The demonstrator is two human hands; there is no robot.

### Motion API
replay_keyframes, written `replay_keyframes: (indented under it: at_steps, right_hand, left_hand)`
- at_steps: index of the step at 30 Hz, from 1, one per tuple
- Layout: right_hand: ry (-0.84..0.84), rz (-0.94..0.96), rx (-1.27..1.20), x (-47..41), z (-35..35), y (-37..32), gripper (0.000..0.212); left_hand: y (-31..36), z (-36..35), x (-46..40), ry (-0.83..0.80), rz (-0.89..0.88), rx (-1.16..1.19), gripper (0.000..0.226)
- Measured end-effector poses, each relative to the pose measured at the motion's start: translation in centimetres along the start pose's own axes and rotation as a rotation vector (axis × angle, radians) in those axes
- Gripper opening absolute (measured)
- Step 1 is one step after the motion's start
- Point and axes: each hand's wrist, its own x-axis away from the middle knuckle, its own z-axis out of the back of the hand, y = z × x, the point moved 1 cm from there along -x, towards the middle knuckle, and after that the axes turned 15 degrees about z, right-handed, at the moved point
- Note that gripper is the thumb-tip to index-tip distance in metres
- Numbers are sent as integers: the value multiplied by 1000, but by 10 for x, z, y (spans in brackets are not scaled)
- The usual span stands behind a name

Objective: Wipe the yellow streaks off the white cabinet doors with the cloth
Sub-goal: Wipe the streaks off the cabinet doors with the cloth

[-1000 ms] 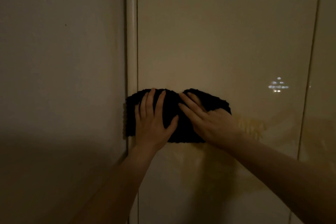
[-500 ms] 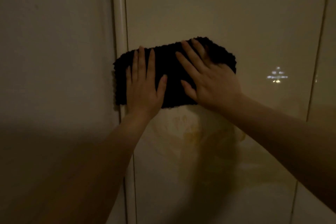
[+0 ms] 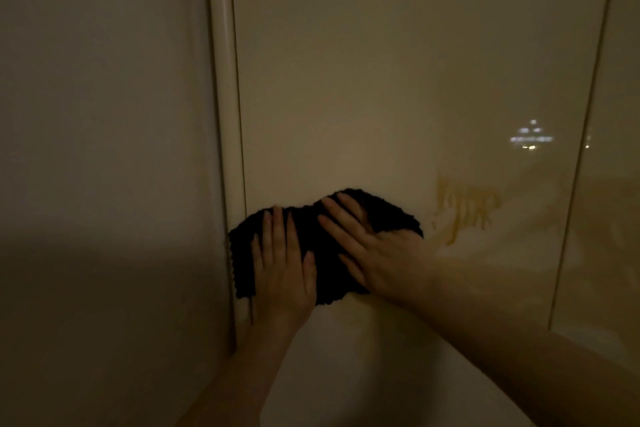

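cloth (image 3: 323, 246) lies crosswise on cabinet door (image 3: 398, 80), spread fingers (image 3: 277, 236) pressing flat.

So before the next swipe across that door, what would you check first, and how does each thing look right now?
1. Both hands on the cloth: ok; left hand and right hand lie flat on it.
2. Cloth flat on the cabinet door: ok, though its top edge is bunched.
3. Streaks left to wipe: not ok; a yellow streak sits right of the cloth, untouched.
4. Path to that streak free: ok; bare door lies between.
5. Door under the cloth clean: cannot tell, it is covered.
6. Light good enough to spot faint marks: not ok, the scene is dim.
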Motion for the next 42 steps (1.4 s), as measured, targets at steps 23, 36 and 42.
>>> replay_keyframes:
  at_steps: [23, 36, 42]
  right_hand:
    - [-29, -93, -111, 62, -21, -27, 59]
    - [149, -174, 145, 35, 64, 140, 58]
    - [130, -233, 71, 58, 41, 100, 58]
  left_hand:
    - [33, -27, 58, -37, -123, -44, 56]
    - [143, 34, -106, 135, -181, 24, 59]
    - [124, 17, -69, 121, -147, 9, 59]
